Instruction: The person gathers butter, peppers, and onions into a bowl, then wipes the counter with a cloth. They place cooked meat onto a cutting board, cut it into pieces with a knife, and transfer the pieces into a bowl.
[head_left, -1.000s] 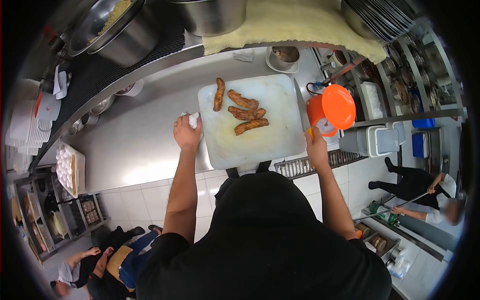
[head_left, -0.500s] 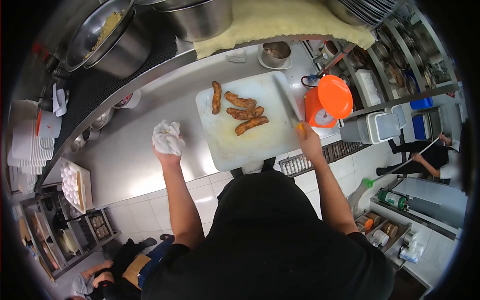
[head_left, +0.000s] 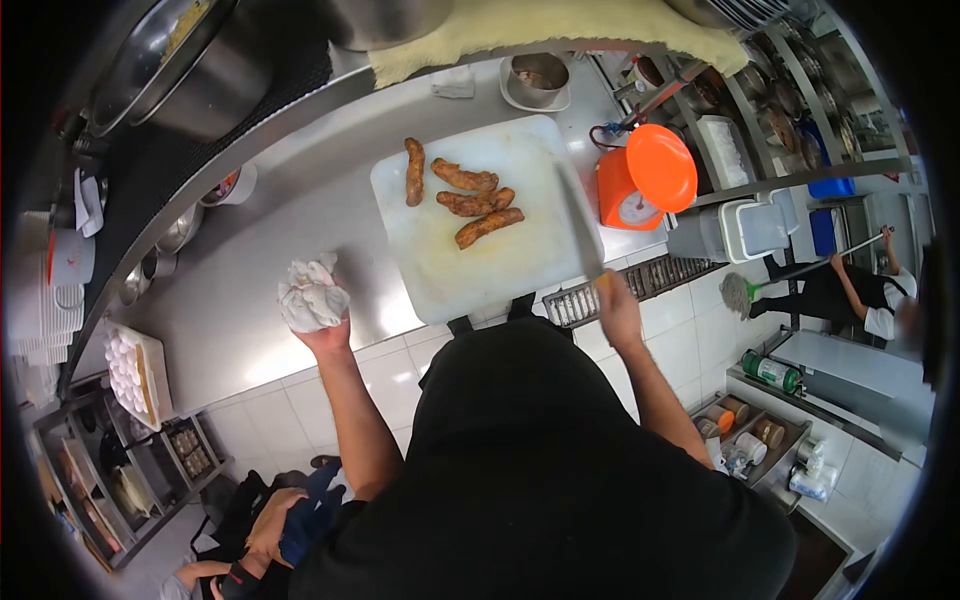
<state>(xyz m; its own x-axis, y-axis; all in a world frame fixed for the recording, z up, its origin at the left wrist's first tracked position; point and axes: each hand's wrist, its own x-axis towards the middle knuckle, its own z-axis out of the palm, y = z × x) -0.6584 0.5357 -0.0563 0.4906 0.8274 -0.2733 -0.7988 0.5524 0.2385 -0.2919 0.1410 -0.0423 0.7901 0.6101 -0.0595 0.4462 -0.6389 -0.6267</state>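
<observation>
A crumpled white cloth (head_left: 313, 292) rests in my left hand (head_left: 328, 335), over the steel counter's front edge. My right hand (head_left: 620, 305) is closed round the yellowish handle of a knife (head_left: 580, 225), whose long blade points away from me along the right side of the white cutting board (head_left: 440, 285). Several browned pieces of meat lie on the board: one upright piece (head_left: 414, 172) at the left and others, such as the lowest one (head_left: 489, 228), stacked near the middle.
An orange scale (head_left: 630, 195) stands right of the board, a metal pot (head_left: 537, 78) behind it. Steel bowls (head_left: 180, 90) sit on the upper shelf at left. Eggs (head_left: 130, 375) are at lower left. One person with a mop (head_left: 738, 292) is at right; others are at lower left.
The view has shifted, so the board and scale sit higher and further left. My left hand with the cloth is lower relative to the board. The mop has swung upward beside the person at right.
</observation>
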